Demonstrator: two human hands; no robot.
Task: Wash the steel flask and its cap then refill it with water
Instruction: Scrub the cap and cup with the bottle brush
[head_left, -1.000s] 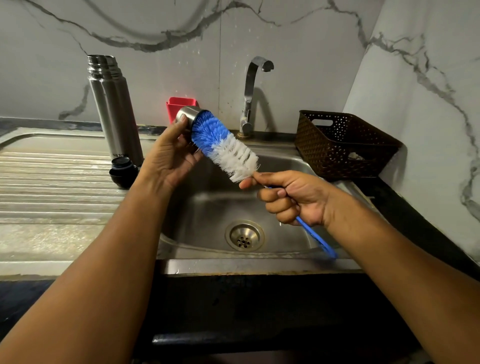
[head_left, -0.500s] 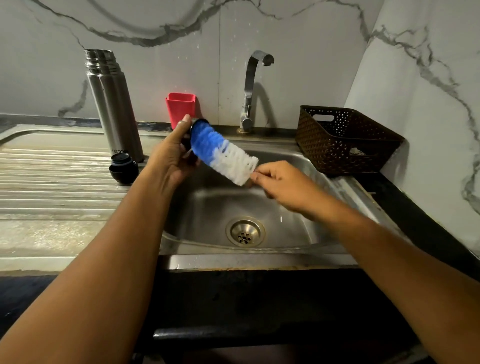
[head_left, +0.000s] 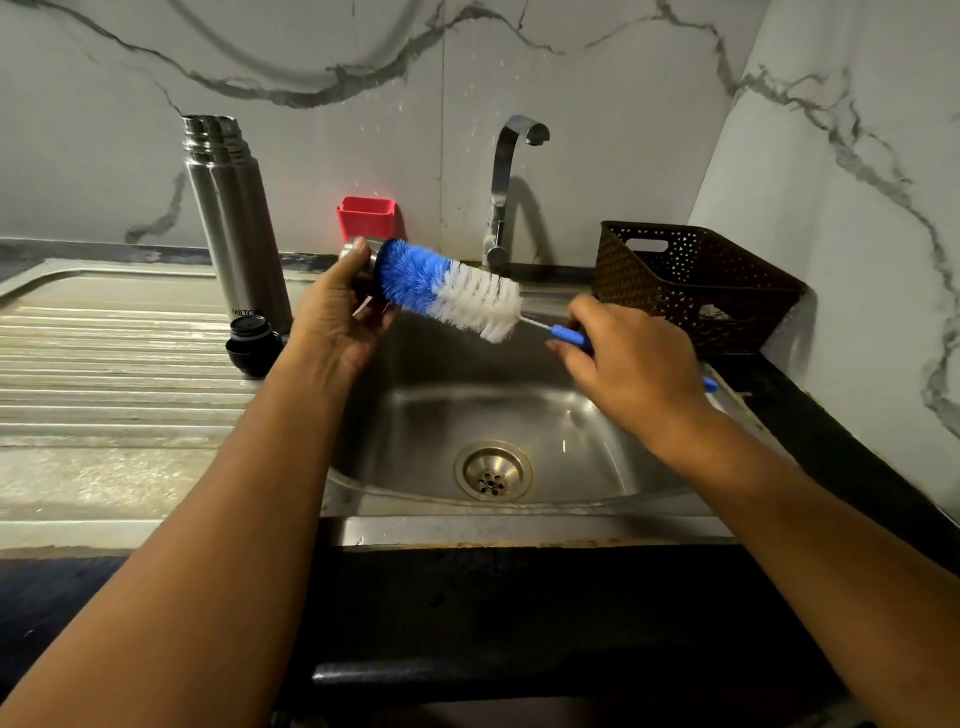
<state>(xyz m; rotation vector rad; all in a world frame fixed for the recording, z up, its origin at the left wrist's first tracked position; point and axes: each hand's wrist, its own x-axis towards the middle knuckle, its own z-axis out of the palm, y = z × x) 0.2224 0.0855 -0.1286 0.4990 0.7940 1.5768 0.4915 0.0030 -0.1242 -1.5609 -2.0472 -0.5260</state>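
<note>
The tall steel flask (head_left: 235, 223) stands upright and uncapped on the draining board, left of the sink. A black inner stopper (head_left: 254, 345) lies at its foot. My left hand (head_left: 340, 317) grips the steel cap (head_left: 359, 252) over the sink, its mouth turned right. A blue and white bottle brush (head_left: 449, 291) has its blue tip inside the cap. My right hand (head_left: 631, 364) grips the brush's blue handle (head_left: 571, 338).
The steel sink basin (head_left: 582, 436) with its drain (head_left: 492, 472) lies below both hands. A tap (head_left: 511, 182) rises behind it, no water running. A red holder (head_left: 368, 218) sits at the wall. A brown perforated basket (head_left: 691, 286) stands on the right counter.
The cap and brush tilted from steep to nearly level. My right hand slid back from the bristles along the handle, so bare wire now shows. The view shifted slightly.
</note>
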